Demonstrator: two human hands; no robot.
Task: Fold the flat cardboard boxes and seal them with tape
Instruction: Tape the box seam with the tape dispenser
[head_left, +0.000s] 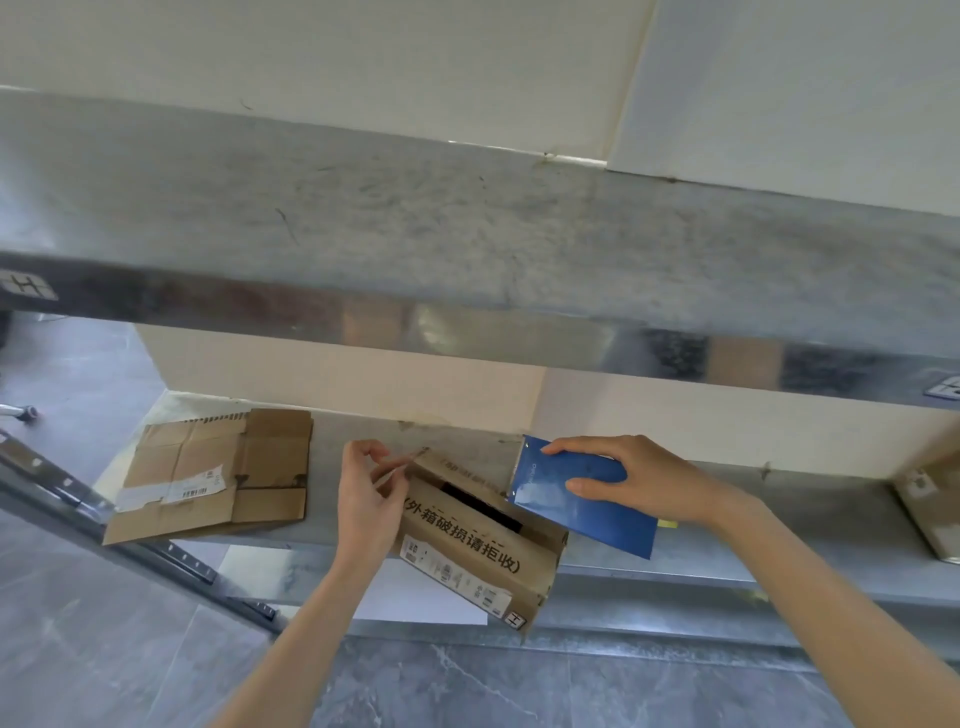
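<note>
Cardboard box (483, 540), partly folded, overhung the lower shelf (675, 566) edge; I could not see inside its dark slot. My left hand (366, 499) pinched its flap; my right hand (639, 483) held one blue packet (587, 512). One flat carton (208, 473) lay left; another object at right was cropped.

Upper metal shelf (467, 234): grey, scuffed, running across my whole view, its shiny front edge (519, 338) reflecting the room. Lower shelf (701, 561): also grey metal, sitting beneath it. Wall (363, 52): cream, plain, standing behind both shelves and meeting a paler panel (805, 93) at right. Floor (130, 649): grey marbled tiles, lying below me. Perforated metal upright (67, 493): slanting across at left. Light: soft, even, falling throughout.
</note>
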